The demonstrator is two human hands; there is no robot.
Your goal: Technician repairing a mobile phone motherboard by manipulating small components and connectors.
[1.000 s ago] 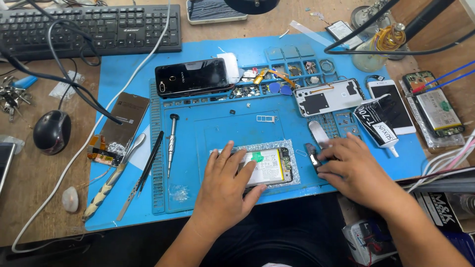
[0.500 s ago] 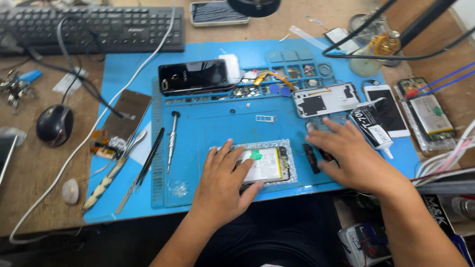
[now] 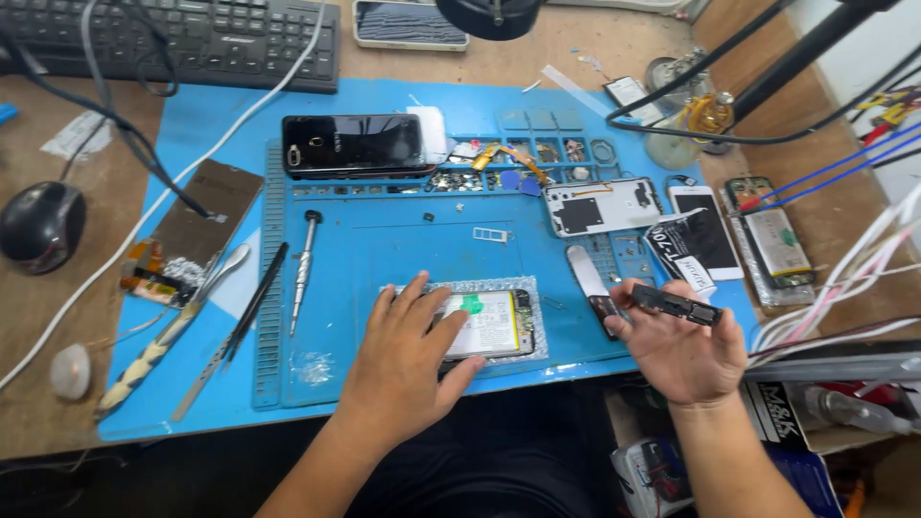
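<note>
Head view, landmark: the blue repair mat (image 3: 403,240); every place below is told from it.
Left hand: my left hand (image 3: 408,360) lies flat with fingers spread on the opened phone (image 3: 484,324), near the mat's front edge, pressing it still rather than gripping it.
Opened phone: back cover off, battery and a green tab exposed, lying on a silvery padded sheet (image 3: 532,331) at front centre of the mat.
Right hand: my right hand (image 3: 683,343) is raised at the mat's front right corner, palm up, fingertips pinching a small dark strip-shaped part (image 3: 676,304) by its ends.
Done, as I judge it: the phone is open and this dark part is out of the phone and in my hand; loose screws and bits sit in the small trays (image 3: 537,158) along the mat's far edge.
Left, as I judge it: the battery sits in the frame; nothing shows reassembly begun.
Nearby on the mat: a screwdriver (image 3: 304,269) left of centre, a metal pry tool (image 3: 587,278) right of the phone, a white phone frame (image 3: 602,204) beyond that, a black phone (image 3: 353,144) at the far side.
Off the mat: a mouse (image 3: 38,225) to the left, a keyboard (image 3: 192,38) beyond the far edge.
</note>
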